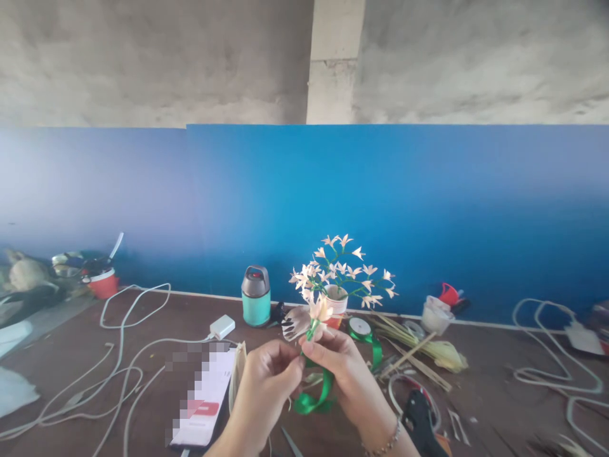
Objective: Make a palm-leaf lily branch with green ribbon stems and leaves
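Note:
My right hand, with a beaded bracelet at its wrist, is closed in a pinch on a handmade cream flower, just under the bloom where the stem is green. Against it, my left hand pinches at the lower stem; its fingertips hide whether it grips stem or ribbon. A loose length of green ribbon curls below both hands. Behind the bloom, several similar flowers on green stems stand in a paper cup. Right of the cup is a spool of green ribbon.
A teal flask stands by the blue partition. Left of my hands lie a phone, a white charger and looping cables. On the right are dried stalks, a black-handled tool and a white cup.

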Available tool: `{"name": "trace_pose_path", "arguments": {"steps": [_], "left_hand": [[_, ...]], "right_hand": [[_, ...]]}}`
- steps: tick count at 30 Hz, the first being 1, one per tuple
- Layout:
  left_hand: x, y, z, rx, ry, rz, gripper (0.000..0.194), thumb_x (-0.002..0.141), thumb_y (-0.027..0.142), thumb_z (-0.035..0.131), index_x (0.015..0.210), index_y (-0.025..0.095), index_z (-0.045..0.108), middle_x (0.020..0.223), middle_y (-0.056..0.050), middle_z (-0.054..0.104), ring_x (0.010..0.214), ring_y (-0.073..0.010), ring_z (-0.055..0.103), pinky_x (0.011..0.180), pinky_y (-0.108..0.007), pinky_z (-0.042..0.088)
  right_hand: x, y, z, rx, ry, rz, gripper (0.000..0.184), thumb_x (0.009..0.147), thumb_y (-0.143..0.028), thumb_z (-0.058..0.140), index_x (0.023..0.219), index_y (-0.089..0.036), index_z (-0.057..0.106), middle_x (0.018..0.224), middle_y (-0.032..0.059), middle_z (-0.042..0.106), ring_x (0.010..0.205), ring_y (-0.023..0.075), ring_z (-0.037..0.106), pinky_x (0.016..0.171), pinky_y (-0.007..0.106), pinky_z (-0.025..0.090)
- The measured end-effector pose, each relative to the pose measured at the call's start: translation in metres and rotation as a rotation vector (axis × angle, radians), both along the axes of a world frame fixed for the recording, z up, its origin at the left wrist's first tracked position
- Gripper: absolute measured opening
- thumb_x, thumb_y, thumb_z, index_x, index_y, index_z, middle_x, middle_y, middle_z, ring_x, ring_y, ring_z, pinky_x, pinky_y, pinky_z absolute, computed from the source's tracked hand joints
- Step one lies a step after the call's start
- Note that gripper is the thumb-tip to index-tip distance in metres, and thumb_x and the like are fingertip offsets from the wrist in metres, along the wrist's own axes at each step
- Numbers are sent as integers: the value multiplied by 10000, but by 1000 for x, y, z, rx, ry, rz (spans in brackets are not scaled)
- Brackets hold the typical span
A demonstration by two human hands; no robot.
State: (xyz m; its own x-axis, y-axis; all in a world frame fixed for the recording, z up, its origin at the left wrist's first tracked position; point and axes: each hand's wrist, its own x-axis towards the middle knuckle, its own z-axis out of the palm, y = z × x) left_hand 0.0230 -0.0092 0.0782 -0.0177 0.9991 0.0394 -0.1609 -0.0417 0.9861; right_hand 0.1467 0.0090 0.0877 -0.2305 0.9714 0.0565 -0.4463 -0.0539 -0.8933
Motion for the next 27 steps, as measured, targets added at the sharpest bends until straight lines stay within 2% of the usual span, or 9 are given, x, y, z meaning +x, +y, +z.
{"name": "trace_pose_path", "arguments": {"steps": [4, 8, 12, 15, 18, 21, 24, 27], "left_hand": [[0, 0, 1, -55, -159, -13, 265, 597, 353, 704, 569, 158, 526, 403, 69, 452, 355, -43, 354, 366, -154, 265], [1, 1, -2, -105, -259, 26, 313, 580, 393, 724, 586, 152, 524, 426, 79, 419, 363, -15, 274, 356, -130, 159], [2, 1, -5, -115, -349, 35, 315, 578, 382, 738, 601, 145, 532, 439, 84, 404, 388, -9, 243, 381, -126, 167], [0, 2, -5, -97, -382, 31, 315, 573, 362, 747, 577, 135, 529, 445, 81, 407, 402, -7, 246, 395, -127, 190], [-4, 5, -4, -99, -353, -33, 293, 585, 332, 743, 587, 128, 532, 466, 72, 429, 401, -1, 247, 388, -126, 153], [-8, 7, -2, -166, -328, -148, 271, 586, 304, 742, 617, 132, 535, 456, 71, 421, 392, -3, 254, 375, -134, 85], [-8, 6, 0, -260, -359, -211, 283, 544, 282, 757, 625, 138, 527, 440, 82, 392, 381, 0, 254, 375, -137, 64], [-8, 5, 0, -323, -359, -288, 310, 507, 275, 767, 619, 137, 514, 445, 84, 390, 377, 6, 249, 380, -137, 70]], "right_hand": [[2, -3, 5, 7, -166, 35, 256, 638, -391, 720, 650, -159, 612, 607, -28, 544, 563, 96, 468, 536, 208, 359], [2, -4, 5, 36, -266, 26, 296, 621, -420, 719, 613, -153, 592, 549, -43, 479, 503, 77, 368, 483, 205, 278], [-2, -4, 5, 37, -296, -15, 310, 602, -414, 729, 593, -148, 571, 536, -46, 457, 510, 77, 344, 475, 208, 238], [-2, -3, 4, 19, -295, 6, 300, 590, -380, 748, 581, -146, 561, 511, -59, 435, 490, 66, 312, 465, 202, 225], [4, 1, 0, 3, -249, 111, 271, 604, -348, 751, 593, -144, 573, 514, -59, 455, 481, 60, 332, 470, 191, 257], [11, 4, -5, 27, -145, 229, 211, 665, -336, 717, 706, -149, 629, 626, -21, 558, 589, 89, 468, 570, 194, 356], [13, 5, -8, 19, -44, 217, 219, 696, -322, 699, 851, -173, 660, 723, 5, 624, 709, 124, 547, 671, 225, 408], [9, 5, -7, 36, 11, 184, 163, 643, -278, 743, 736, -155, 690, 656, 10, 642, 626, 120, 558, 611, 226, 429]]}}
